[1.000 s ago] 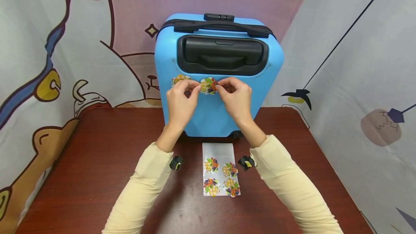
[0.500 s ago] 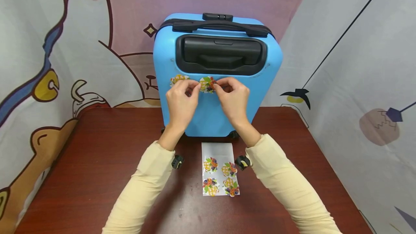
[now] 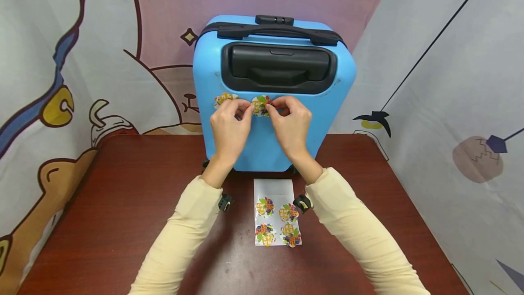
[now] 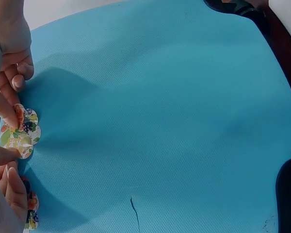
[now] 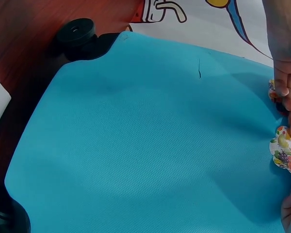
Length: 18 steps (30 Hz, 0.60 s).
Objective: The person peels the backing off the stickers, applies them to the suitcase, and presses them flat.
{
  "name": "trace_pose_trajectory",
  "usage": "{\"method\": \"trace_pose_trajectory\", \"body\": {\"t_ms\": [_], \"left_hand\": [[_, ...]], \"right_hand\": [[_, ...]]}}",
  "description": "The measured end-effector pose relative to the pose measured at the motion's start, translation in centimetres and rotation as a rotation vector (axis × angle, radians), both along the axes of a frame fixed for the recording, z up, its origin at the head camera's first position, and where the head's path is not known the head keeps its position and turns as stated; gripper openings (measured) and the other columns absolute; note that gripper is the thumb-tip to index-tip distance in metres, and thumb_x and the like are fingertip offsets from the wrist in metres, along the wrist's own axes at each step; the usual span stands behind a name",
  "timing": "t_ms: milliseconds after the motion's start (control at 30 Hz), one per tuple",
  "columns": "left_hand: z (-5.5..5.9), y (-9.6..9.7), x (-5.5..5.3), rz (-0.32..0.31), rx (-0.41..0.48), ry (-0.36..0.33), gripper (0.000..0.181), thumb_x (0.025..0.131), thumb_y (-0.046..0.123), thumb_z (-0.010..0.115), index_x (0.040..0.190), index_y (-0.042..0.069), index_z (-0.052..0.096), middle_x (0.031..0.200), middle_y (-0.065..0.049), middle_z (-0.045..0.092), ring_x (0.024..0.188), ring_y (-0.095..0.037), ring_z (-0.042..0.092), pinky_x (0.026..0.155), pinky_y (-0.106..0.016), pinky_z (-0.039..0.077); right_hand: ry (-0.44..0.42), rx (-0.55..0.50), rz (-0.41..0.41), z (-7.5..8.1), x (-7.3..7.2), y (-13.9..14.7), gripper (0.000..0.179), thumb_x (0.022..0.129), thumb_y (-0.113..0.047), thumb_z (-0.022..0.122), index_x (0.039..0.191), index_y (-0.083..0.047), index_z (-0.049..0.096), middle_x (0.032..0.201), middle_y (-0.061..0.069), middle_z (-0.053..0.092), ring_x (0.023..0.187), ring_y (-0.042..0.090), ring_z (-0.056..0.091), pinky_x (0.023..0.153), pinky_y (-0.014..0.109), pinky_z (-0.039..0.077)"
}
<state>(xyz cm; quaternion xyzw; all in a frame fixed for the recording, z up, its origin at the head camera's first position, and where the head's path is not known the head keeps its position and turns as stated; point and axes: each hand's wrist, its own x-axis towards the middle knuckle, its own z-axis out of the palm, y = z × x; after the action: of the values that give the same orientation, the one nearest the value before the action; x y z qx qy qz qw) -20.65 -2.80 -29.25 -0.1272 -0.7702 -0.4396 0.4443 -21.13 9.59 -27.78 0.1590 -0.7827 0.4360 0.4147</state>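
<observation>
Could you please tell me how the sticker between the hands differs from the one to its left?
The held sticker is pinched by the left hand and right hand; the other sticker lies on the suitcase, partly behind the left hand. The held sticker is nearer the suitcase's middle, the other sticker nearer its left edge. Both carry colourful prints.

The suitcase (image 4: pixel 150 116) looks textured plastic, the held sticker (image 4: pixel 33 130) papery, the table (image 3: pixel 114 222) glossy wood.

No text or number can be read: the stickers (image 3: pixel 260 105) at the suitcase (image 3: pixel 262 147) and on the sheet (image 3: pixel 273 187) in front of it bear letter-like marks (too small to make out).
</observation>
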Motion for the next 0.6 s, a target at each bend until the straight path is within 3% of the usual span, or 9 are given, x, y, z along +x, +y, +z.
{"method": "trace_pose_trajectory", "body": {"t_ms": [600], "left_hand": [[-0.04,0.06,-0.09,0.016,-0.013,0.004,0.013,0.081,0.012,0.070,0.078,-0.001,0.066,0.072,-0.011,0.061,0.063,-0.021,0.057,0.060,-0.034,0.046]], "right_hand": [[0.077,0.037,-0.019,-0.28,-0.20,-0.05,0.013,0.075,-0.005,0.073,0.074,0.005,0.065,0.069,0.014,0.062,0.055,0.022,0.052,0.053,0.029,0.042]]}}
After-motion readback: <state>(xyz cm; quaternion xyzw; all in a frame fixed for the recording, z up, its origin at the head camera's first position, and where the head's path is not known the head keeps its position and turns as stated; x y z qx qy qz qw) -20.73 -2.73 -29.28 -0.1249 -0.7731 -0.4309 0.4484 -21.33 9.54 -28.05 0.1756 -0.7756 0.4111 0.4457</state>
